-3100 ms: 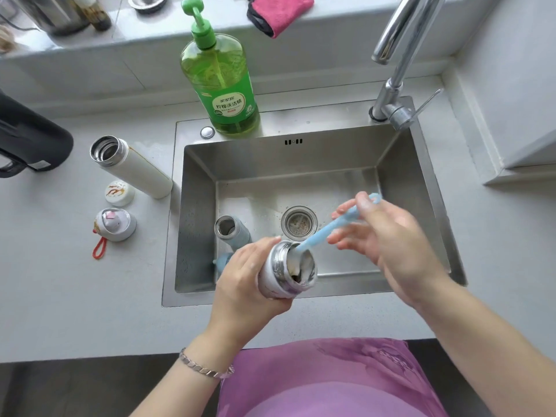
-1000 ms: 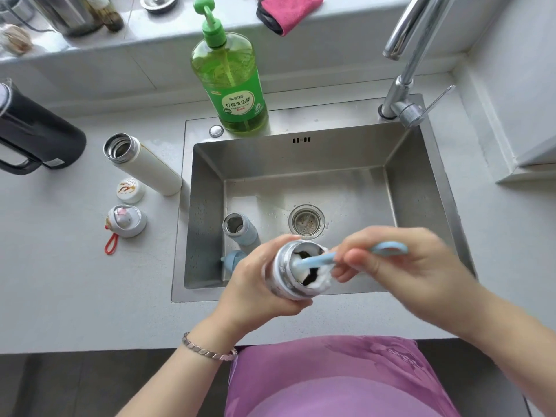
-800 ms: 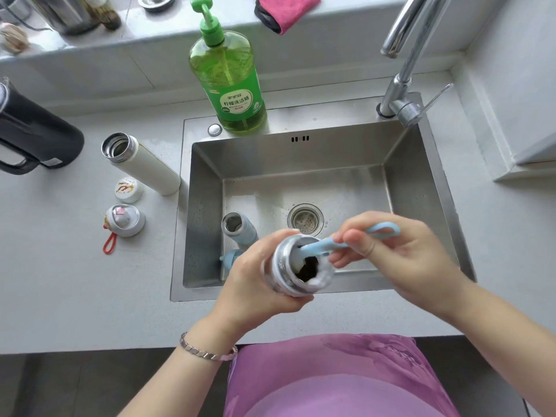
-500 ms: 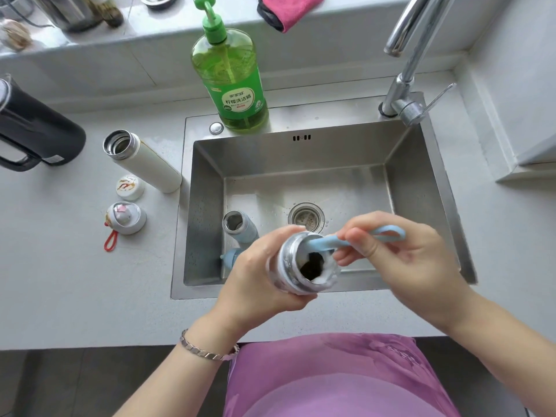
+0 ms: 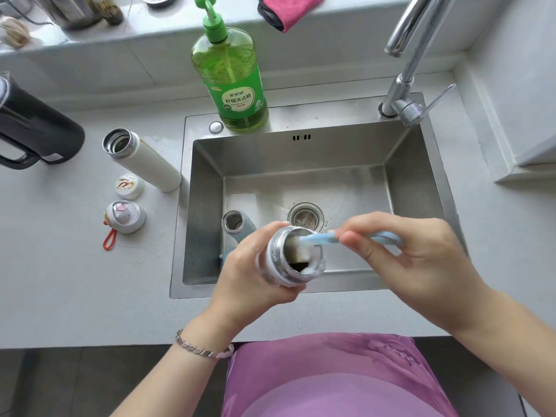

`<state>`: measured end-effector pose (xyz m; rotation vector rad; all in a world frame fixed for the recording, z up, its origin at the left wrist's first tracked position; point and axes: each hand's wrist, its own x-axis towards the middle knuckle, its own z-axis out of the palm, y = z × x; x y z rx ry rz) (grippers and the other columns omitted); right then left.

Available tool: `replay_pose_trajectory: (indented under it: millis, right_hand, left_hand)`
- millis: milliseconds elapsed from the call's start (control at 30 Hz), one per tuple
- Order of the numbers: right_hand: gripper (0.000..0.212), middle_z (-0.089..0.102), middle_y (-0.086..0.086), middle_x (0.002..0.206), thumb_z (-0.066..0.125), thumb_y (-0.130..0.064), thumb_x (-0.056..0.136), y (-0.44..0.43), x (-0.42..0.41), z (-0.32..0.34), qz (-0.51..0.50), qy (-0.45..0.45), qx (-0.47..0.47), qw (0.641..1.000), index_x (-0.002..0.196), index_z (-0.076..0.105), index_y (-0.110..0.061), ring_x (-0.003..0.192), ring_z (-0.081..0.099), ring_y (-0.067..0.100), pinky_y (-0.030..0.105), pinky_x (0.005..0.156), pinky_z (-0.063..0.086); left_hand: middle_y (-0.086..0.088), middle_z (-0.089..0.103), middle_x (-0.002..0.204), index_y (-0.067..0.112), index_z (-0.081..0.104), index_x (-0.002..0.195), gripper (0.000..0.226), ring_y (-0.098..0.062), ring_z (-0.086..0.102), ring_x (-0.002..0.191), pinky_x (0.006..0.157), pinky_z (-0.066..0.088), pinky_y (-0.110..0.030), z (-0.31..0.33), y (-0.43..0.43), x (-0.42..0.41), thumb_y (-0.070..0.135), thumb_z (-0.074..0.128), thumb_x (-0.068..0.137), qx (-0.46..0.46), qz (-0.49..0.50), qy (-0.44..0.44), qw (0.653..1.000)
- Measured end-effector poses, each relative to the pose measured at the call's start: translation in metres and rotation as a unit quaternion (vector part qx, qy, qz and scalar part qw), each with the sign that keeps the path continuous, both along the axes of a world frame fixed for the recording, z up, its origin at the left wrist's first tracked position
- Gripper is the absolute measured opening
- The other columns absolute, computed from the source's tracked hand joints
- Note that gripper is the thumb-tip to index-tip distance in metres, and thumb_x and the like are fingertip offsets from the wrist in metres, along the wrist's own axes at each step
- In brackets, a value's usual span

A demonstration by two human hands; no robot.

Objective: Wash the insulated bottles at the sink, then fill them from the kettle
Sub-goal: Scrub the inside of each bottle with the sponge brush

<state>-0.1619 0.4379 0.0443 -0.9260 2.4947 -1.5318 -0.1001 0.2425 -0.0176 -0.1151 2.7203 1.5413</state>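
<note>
My left hand (image 5: 252,266) grips a small steel-rimmed insulated bottle (image 5: 284,260) over the front of the sink (image 5: 301,152), its mouth tilted to the right and foamy. My right hand (image 5: 412,260) holds the light blue handle of a sponge brush (image 5: 322,238), whose white sponge head sits inside the bottle's mouth. A blue-grey open bottle (image 5: 237,225) stands in the sink's front left corner. A white open bottle (image 5: 141,159) stands on the counter left of the sink. The black kettle (image 5: 33,130) is at the far left.
Two lids (image 5: 129,185) (image 5: 125,216) lie on the counter by the white bottle, one with a red loop. A green dish soap bottle (image 5: 233,82) stands behind the sink. The tap (image 5: 406,85) rises at the back right. A pink cloth (image 5: 288,9) lies on the ledge.
The brush went from angled high to pushed deep into the bottle, and foam has built up at the rim. My right hand has come closer to the bottle's mouth.
</note>
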Motion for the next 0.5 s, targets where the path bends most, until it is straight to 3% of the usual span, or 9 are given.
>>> replay_pose_trajectory:
  millis: [100, 233, 367, 500]
  right_hand:
    - [0.027, 0.063, -0.006, 0.084, 0.050, -0.037, 0.091, 0.001, -0.004, 0.000, 0.013, -0.025, 0.013, 1.000, 0.086, 0.067, -0.017, 0.060, 0.058, 0.004, 0.010, 0.058, 0.040]
    - [0.023, 0.064, -0.009, 0.087, 0.053, -0.030, 0.089, 0.009, -0.007, 0.008, 0.017, 0.011, 0.007, 1.000, 0.086, 0.069, -0.014, 0.067, 0.060, 0.003, 0.011, 0.062, 0.043]
    - [0.023, 0.062, -0.010, 0.086, 0.050, -0.034, 0.091, 0.004, -0.003, -0.003, 0.054, -0.012, 0.034, 0.998, 0.089, 0.066, -0.017, 0.073, 0.058, -0.006, 0.009, 0.067, 0.043]
    - [0.017, 0.065, -0.011, 0.081, 0.051, -0.035, 0.089, 0.010, -0.011, 0.016, 0.052, -0.055, -0.015, 0.997, 0.084, 0.063, -0.025, 0.070, 0.061, -0.003, 0.005, 0.066, 0.041]
  left_hand:
    - [0.021, 0.061, 0.111, 0.034, 0.057, 0.115, 0.075, 0.003, 0.056, 0.102, 0.089, 0.041, -0.013, -0.003, -0.001, 0.002, 0.026, 0.083, 0.046, -0.025, -0.020, -0.009, 0.999]
    - [0.025, 0.060, 0.108, 0.039, 0.054, 0.112, 0.072, 0.004, 0.057, 0.098, 0.086, 0.042, -0.010, -0.002, -0.009, 0.002, 0.029, 0.082, 0.046, -0.004, 0.016, -0.002, 1.000]
    - [0.023, 0.060, 0.112, 0.038, 0.054, 0.115, 0.076, 0.002, 0.056, 0.102, 0.088, 0.043, -0.014, -0.002, -0.001, 0.002, 0.026, 0.083, 0.047, -0.033, -0.019, 0.007, 0.999]
    - [0.018, 0.063, 0.107, 0.032, 0.057, 0.115, 0.070, 0.000, 0.058, 0.100, 0.089, 0.044, -0.016, -0.010, -0.008, 0.007, 0.036, 0.078, 0.049, -0.014, 0.040, 0.020, 0.999]
